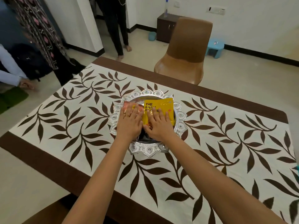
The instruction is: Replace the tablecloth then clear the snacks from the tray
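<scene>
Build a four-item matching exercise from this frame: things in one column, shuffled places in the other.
Things
1. yellow snack packet
2. silver tray
3. brown chair
4. blue stool

Places
a. farthest away of the four, at right
b. under the right hand
c. middle of the leaf-print tablecloth
d. standing just past the tablecloth's far edge

Pairs: 1-b, 2-c, 3-d, 4-a

tray [149, 150] sits centre of tablecloth [226, 143] | my left hand [129, 122] rests on left packet [127, 104], right hand [159, 125] on right packet [161, 103], both in tray | chair [186, 54] beyond far edge
</scene>
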